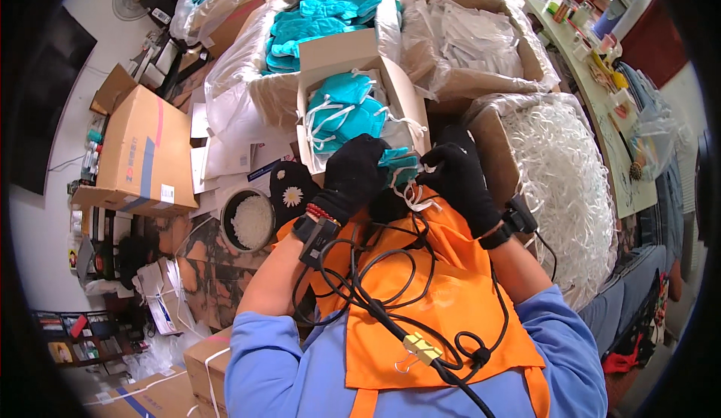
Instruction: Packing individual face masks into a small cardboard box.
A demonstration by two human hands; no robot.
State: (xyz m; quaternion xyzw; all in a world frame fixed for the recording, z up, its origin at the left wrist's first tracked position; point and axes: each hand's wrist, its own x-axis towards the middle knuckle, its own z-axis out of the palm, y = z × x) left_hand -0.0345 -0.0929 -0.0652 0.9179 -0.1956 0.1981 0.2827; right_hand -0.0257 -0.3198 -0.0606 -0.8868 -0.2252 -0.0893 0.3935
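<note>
My left hand (356, 172), in a black knitted glove, grips a folded teal face mask (399, 164) above my lap. White ear loops (417, 197) dangle below the mask. My right hand (460, 181), gloved in black too, is closed at the mask's right side, its fingertips pinching a white ear loop (428, 168). Just beyond my hands stands a small open carton (309, 159) with teal masks (347, 110) inside, their white loops lying over them. The fingertips of my left hand are partly hidden behind the mask.
Behind stand a plastic-lined box of teal mask pieces (319, 24) and a box of clear packets (477, 39). At right, a box brims with white loops (559, 193). A bowl of white bits (251, 221) and a brown carton (143, 151) are left. Black cables (375, 290) cross my orange apron.
</note>
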